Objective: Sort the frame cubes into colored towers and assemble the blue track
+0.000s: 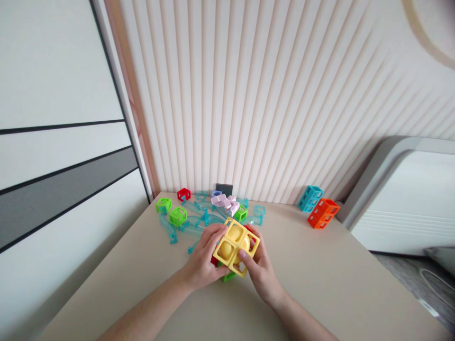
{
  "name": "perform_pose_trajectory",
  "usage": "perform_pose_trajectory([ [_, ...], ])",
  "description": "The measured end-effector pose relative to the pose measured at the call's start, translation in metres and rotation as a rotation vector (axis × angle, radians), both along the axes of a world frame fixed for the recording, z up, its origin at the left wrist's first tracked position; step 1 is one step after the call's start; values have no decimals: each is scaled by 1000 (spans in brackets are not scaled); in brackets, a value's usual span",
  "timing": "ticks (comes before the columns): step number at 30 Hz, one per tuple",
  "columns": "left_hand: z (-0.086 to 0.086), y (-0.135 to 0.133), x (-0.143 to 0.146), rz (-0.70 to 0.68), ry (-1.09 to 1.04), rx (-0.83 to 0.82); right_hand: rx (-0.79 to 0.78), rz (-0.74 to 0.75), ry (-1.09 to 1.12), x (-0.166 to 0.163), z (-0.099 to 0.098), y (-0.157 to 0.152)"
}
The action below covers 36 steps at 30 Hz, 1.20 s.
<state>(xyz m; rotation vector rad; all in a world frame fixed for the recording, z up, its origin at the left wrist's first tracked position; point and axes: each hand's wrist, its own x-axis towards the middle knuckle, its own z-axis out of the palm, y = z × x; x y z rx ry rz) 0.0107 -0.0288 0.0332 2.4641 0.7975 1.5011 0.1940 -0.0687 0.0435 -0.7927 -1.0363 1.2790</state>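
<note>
Both of my hands are wrapped round a yellow four-cell block piece (pixel 236 244) with rounded, bowl-like shapes inside its cells. My left hand (pixel 204 258) grips its left side, fingers along the far edge and thumb underneath. On the other side my right hand (pixel 263 270) holds it, with the thumb pressed on the near right cell. Beneath the yellow piece show bits of red block and a green block (pixel 229 276); whether they are joined to it I cannot tell.
Translucent blue track pieces (pixel 194 220) lie behind my hands with green cubes (pixel 178 216), a red cube (pixel 184 194) and pale purple blocks (pixel 225 202). At the right stand a blue block tower (pixel 310 198) and an orange one (pixel 323 213). A ribbed wall (pixel 227 94) borders the table (pixel 305 284).
</note>
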Motion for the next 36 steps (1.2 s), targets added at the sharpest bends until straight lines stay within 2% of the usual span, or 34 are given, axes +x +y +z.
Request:
perform_pose_trajectory([
  [9,-16,4,-1,-121,-41,-125,6,-38,34,1,5,0],
  [14,-23,4,4,-86,-47,-273,0,-32,39,1,6,-1],
  [19,-9,1,0,-42,45,-155,-3,9,14,2,7,-2],
  [23,0,1,-4,-94,145,-64,-5,58,-6,3,5,-2],
  [31,-8,2,-4,-107,119,-147,-21,101,-21,4,1,-1],
  [36,-6,3,-5,-112,127,-141,-23,111,-19,4,0,-2],
])
